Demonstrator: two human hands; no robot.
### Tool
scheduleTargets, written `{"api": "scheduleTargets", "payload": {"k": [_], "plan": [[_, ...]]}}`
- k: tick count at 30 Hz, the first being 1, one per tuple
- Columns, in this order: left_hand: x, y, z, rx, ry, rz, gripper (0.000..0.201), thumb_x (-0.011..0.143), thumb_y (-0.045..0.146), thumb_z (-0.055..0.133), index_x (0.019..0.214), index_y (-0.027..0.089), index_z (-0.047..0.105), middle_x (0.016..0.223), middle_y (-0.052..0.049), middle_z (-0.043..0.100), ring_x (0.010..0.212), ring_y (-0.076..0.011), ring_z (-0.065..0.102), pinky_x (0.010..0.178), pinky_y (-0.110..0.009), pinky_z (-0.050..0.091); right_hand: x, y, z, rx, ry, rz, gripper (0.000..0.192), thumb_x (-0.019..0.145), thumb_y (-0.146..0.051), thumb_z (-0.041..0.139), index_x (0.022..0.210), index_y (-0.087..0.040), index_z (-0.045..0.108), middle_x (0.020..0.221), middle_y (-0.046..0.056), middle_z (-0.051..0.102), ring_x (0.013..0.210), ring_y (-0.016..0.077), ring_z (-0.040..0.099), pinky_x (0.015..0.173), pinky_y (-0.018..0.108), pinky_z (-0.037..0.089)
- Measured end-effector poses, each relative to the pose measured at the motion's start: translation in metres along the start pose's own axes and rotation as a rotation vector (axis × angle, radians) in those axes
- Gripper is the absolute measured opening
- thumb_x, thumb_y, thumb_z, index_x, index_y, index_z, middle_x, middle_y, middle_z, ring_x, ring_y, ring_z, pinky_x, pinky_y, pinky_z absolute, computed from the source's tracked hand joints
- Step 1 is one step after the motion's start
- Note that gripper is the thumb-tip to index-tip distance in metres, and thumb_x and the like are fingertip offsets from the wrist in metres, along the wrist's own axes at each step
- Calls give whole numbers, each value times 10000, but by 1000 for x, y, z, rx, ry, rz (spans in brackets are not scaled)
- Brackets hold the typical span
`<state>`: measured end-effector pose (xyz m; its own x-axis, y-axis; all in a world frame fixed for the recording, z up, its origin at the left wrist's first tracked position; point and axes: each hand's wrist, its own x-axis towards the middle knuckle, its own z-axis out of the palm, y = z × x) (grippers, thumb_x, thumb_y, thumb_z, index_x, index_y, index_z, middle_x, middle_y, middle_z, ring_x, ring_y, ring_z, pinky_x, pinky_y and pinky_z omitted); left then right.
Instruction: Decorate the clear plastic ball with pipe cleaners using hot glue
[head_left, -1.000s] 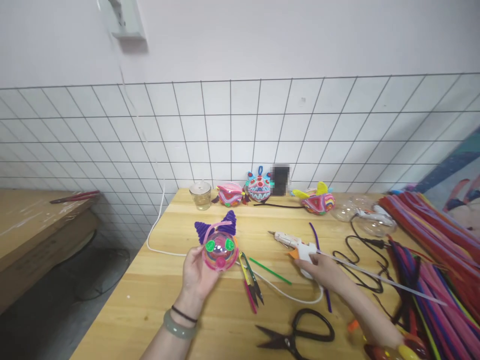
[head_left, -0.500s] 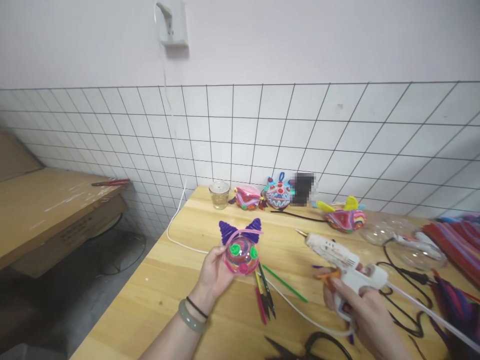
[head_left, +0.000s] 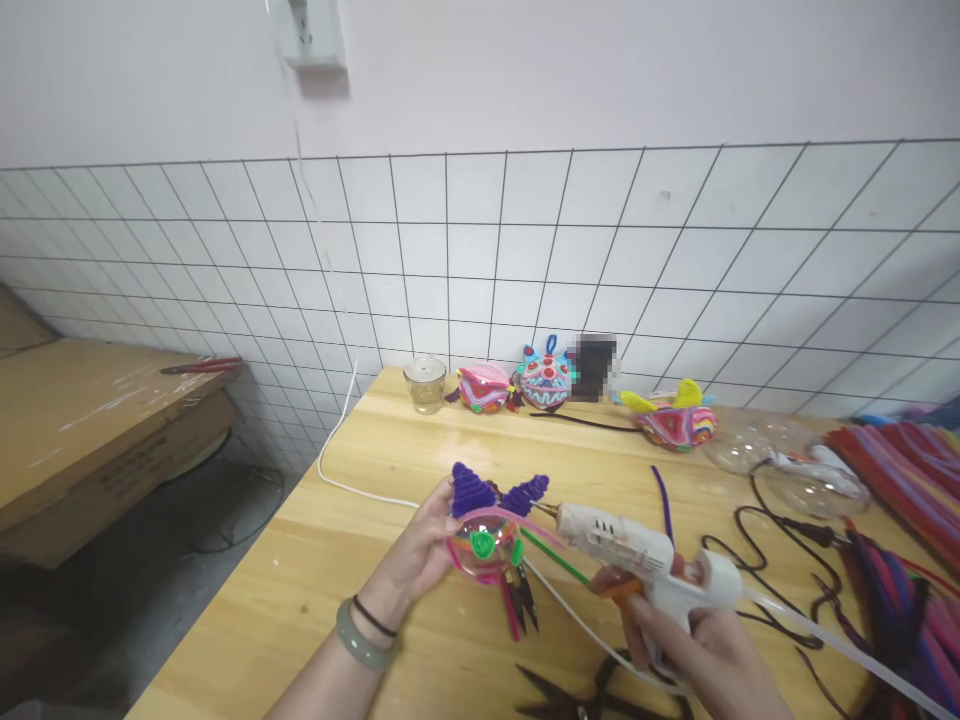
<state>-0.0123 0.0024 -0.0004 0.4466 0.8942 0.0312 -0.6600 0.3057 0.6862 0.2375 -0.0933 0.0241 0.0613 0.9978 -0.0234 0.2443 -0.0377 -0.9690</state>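
Observation:
My left hand [head_left: 416,550] is closed around the left side of a clear plastic ball ornament [head_left: 487,545], decorated with fuzzy pipe cleaners. Two purple ears [head_left: 474,491] stand on its top, green coils sit on its front, and a loose pink strip runs along its upper edge. Wrapped round the handle of a white hot glue gun [head_left: 622,540] is my right hand [head_left: 682,630], with fingers at the orange trigger. The gun's nozzle points left, close to the right ear; whether it touches is unclear. A glue stick [head_left: 832,620] sticks out of its back.
Black scissors [head_left: 562,695] lie at the front edge. Behind stand a glass cup [head_left: 425,386] and several decorated ornaments [head_left: 546,378]. Clear plastic shells [head_left: 817,485], dark cords and bundles of pipe cleaners [head_left: 900,480] lie on the right. A white cable crosses the table [head_left: 300,610].
The glue gun has moved left, bringing its nozzle from well right of the ornament to beside the right ear. The ornament has turned and tilted in my left hand. The view has shifted slightly.

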Motion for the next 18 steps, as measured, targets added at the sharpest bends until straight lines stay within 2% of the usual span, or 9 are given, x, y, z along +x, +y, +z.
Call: {"api": "scheduleTargets", "payload": {"k": [3, 6, 10, 15, 18], "plan": [[-2, 1, -1, 78, -27, -23, 531, 579, 201, 797, 1089, 193, 649, 1089, -78, 689, 991, -234, 628, 880, -342, 467, -5, 0, 0, -21, 20, -41, 378, 824, -542, 575, 840, -186, 702, 485, 2, 569, 472, 157, 484, 507, 273, 399], [-4, 3, -3, 213, -79, -24, 469, 598, 257, 811, 1038, 200, 659, 1132, -90, 665, 1064, -262, 592, 919, -369, 438, -7, 0, -2, -6, 66, -74, 331, 830, -500, 591, 851, -187, 696, 512, 11, 580, 497, 168, 500, 515, 279, 407], [-5, 4, -3, 413, -147, 1, 433, 637, 319, 794, 1026, 202, 643, 1183, -117, 624, 1164, -315, 520, 981, -425, 380, -7, 1, -2, 52, 97, -30, 332, 822, -494, 602, 938, -194, 682, 544, 14, 605, 513, 176, 530, 510, 274, 420], [-4, -1, -6, 499, -163, 25, 432, 660, 329, 780, 1045, 214, 622, 1211, -116, 593, 1187, -326, 501, 1007, -443, 350, -10, 4, 8, 86, 45, -31, 329, 826, -519, 591, 941, -220, 661, 578, 11, 629, 548, 196, 582, 581, 302, 482], [-3, -2, -8, 491, -159, 57, 406, 680, 309, 767, 1045, 219, 613, 1225, -119, 583, 1189, -323, 504, 982, -435, 384, -14, 5, 11, 83, 0, -48, 295, 852, -507, 563, 881, -227, 651, 602, 17, 634, 558, 187, 583, 546, 276, 476]]}}
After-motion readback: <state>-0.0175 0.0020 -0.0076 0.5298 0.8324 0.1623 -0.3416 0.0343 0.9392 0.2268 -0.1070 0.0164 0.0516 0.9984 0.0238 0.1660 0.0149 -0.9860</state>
